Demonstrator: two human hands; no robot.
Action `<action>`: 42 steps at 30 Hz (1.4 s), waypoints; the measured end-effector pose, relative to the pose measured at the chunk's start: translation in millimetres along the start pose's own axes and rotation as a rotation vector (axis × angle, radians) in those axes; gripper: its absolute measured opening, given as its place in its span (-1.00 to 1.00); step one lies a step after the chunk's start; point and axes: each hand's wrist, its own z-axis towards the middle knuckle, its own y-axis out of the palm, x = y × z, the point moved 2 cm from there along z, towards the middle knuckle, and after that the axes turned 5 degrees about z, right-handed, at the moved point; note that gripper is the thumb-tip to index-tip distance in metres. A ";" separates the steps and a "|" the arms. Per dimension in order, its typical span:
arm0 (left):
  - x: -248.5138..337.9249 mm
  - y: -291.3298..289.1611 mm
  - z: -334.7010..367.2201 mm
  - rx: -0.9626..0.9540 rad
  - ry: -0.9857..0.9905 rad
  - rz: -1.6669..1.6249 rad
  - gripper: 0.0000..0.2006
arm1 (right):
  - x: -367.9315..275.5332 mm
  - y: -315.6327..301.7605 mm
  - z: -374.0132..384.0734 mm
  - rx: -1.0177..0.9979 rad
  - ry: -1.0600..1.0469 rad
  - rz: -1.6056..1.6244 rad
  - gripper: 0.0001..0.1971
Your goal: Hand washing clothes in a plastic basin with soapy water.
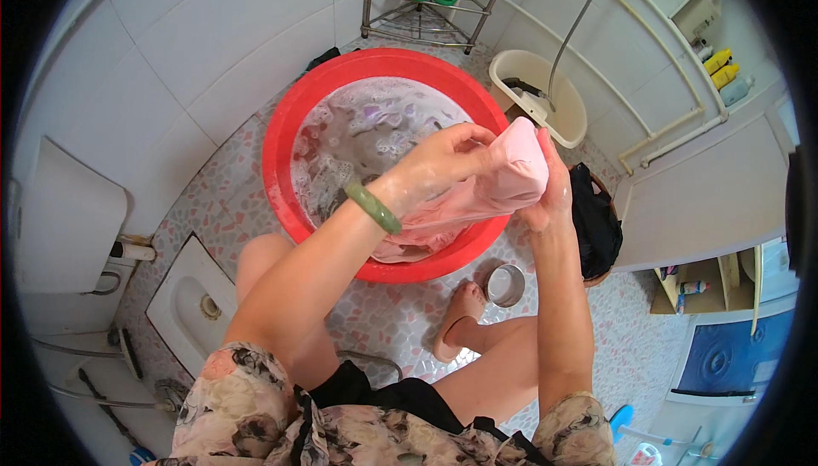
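My left hand (443, 163), with a green bangle (373, 207) on its wrist, grips a wet pink cloth (515, 168) above the right side of a large red basin (279, 155). My right hand (554, 189) is closed around the cloth's other side, partly hidden behind it. Between the hands the cloth is bunched into a smooth, rounded end; its lower part trails down to the near inside of the basin. Foamy grey water (341, 138) fills the basin, and a purplish patch shows among the suds. What kind of garment the cloth is, I cannot tell.
A small metal bowl (505, 285) stands by my foot. Dark cloth lies in a basket (595, 219) right of the basin. A cream tub (575, 117) with a shower head sits behind it. At the back is a metal rack (417, 14); a squat toilet (183, 296) lies left.
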 end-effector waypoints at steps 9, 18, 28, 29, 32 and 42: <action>3.7 12.4 -10.4 0.454 0.502 0.692 -0.88 | -0.6 -4.3 1.4 -0.088 -0.158 -0.010 -0.69; 0.5 37.4 -32.2 0.321 0.932 1.186 -0.89 | -24.2 -10.1 0.4 0.058 -0.374 -0.102 -0.60; -11.2 3.6 -1.0 0.025 0.038 -0.015 -0.82 | -12.8 -1.1 -9.6 -0.068 0.055 -0.310 -0.72; -14.4 6.4 -2.1 -0.160 -0.178 -0.038 -0.83 | -13.5 -5.5 -7.2 -0.057 0.150 -0.349 -0.77; -29.1 17.5 -0.5 0.016 -0.167 -0.436 -0.86 | -18.4 -4.6 1.8 0.197 -0.037 -0.759 -0.79; -23.1 -0.2 6.1 0.290 0.063 -0.701 -0.89 | 6.6 -0.1 -12.3 0.154 -0.201 -0.845 -0.92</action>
